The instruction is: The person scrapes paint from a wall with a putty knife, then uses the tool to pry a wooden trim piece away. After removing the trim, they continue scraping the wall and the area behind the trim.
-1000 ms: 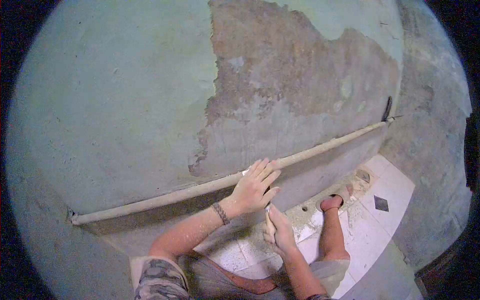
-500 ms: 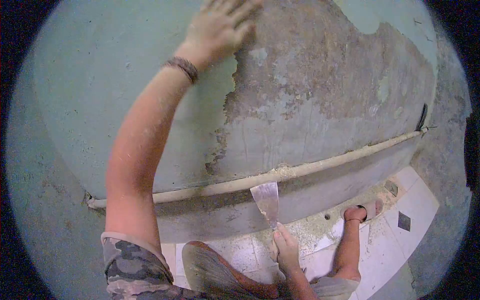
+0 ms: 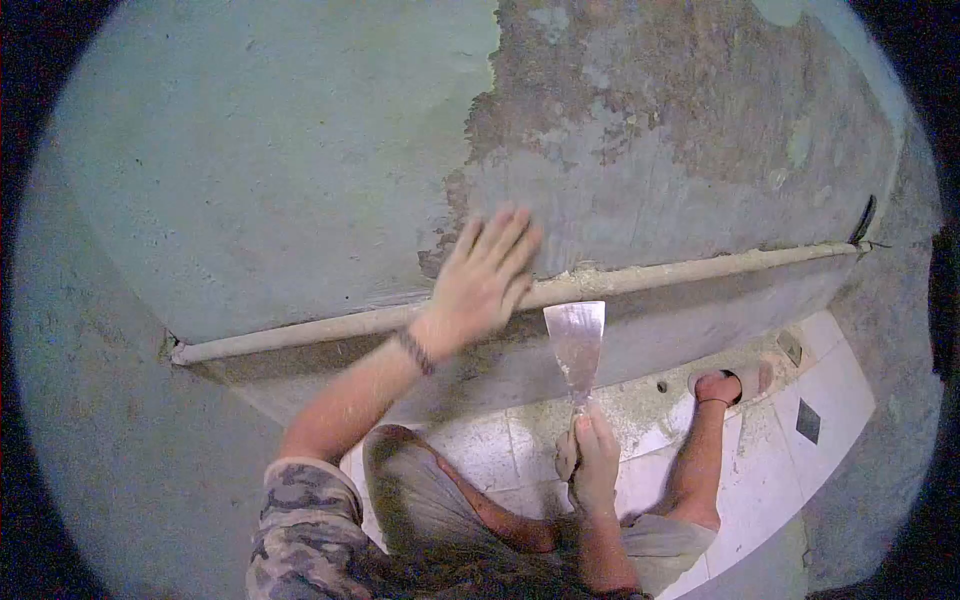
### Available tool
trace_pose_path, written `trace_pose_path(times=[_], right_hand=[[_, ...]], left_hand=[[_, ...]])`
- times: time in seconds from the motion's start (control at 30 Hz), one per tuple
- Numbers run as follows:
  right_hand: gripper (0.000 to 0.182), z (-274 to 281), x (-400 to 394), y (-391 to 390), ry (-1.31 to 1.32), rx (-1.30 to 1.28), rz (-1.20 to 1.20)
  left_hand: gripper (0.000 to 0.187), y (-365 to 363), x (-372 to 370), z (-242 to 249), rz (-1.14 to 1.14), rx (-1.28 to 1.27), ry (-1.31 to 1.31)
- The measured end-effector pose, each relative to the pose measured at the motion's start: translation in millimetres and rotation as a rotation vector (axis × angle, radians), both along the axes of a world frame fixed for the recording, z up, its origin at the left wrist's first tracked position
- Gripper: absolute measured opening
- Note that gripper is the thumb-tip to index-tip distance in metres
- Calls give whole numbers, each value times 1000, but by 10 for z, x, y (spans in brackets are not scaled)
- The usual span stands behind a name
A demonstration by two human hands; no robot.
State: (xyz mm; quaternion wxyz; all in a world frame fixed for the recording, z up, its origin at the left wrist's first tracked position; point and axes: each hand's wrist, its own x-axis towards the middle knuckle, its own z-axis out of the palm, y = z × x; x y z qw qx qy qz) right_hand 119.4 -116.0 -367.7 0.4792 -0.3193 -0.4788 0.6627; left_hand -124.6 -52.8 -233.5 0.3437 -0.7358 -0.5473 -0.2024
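Note:
My left hand [image 3: 478, 282], with a braided band on the wrist, is open, its fingers stretched out against the lower wall and overlapping the pale pipe [image 3: 690, 277]. Behind the fingertips lies the ragged border between green paint [image 3: 300, 150] and the bare, scraped patch [image 3: 650, 120]. A putty knife [image 3: 576, 345] stands blade-up in my right hand [image 3: 592, 458], whose fingers wrap around its handle. The wide metal blade, smudged with residue, comes up just below the pipe.
Under the pipe runs a grey ledge face [image 3: 660, 335]. Pale tiles [image 3: 500, 455] strewn with scraped crumbs cover the floor, with a small drain hole [image 3: 662, 386] in them. My bent legs frame the floor, one sandalled foot [image 3: 718, 386] at the right. A dark strip [image 3: 864, 219] sticks up by the pipe's right end.
My left hand has come down the wall from the top of the view to the pipe. The putty knife has risen slightly and shifted right. The camera view has shifted a little.

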Motion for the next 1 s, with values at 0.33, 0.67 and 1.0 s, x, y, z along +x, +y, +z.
trace_pose_path(times=[0.33,0.67,1.0], right_hand=[[53,386,-178,15,324,-90,186],[49,173,-336,25,1,86,23],[47,225,-318,67,292,38,230]], left_hand=[[22,-434,421,-453,-400,306,-611],[34,-398,735,-308,-726,-33,-1800],[33,-456,708,-232,-561,-12,-1748]])
